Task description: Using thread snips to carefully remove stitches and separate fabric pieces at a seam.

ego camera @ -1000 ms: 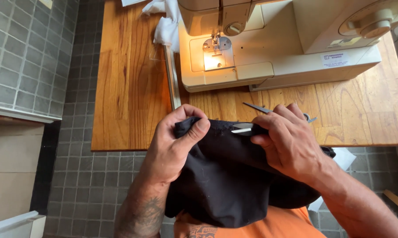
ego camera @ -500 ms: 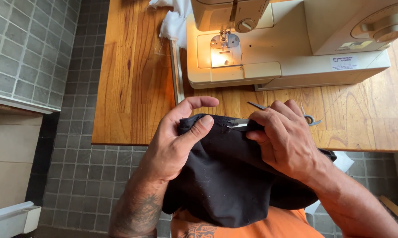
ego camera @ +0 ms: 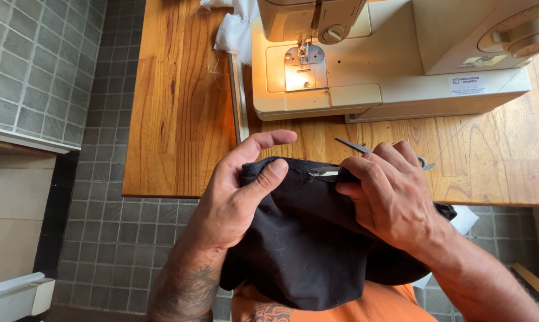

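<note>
A piece of black fabric (ego camera: pixel 308 238) hangs over my lap in front of the wooden table (ego camera: pixel 180 119). My left hand (ego camera: pixel 236 194) pinches its upper left edge between thumb and fingers. My right hand (ego camera: pixel 388 194) grips the upper edge on the right, holding a small metal tool (ego camera: pixel 324 172) against the seam. Small scissors (ego camera: pixel 356 145) lie on the table just beyond my right hand, partly hidden by it.
A cream sewing machine (ego camera: pixel 388 65) stands on the table with its lamp lit over the needle plate (ego camera: pixel 304 70). White cloth (ego camera: pixel 233 27) lies to the left of the machine. Grey tiled floor (ego camera: pixel 36 65) lies on the left, a white object (ego camera: pixel 13 295) at the lower left.
The view has tilted slightly, so the machine sits lower in frame. My left index finger has lifted off the fabric. Both hands keep hold of the black fabric's top edge.
</note>
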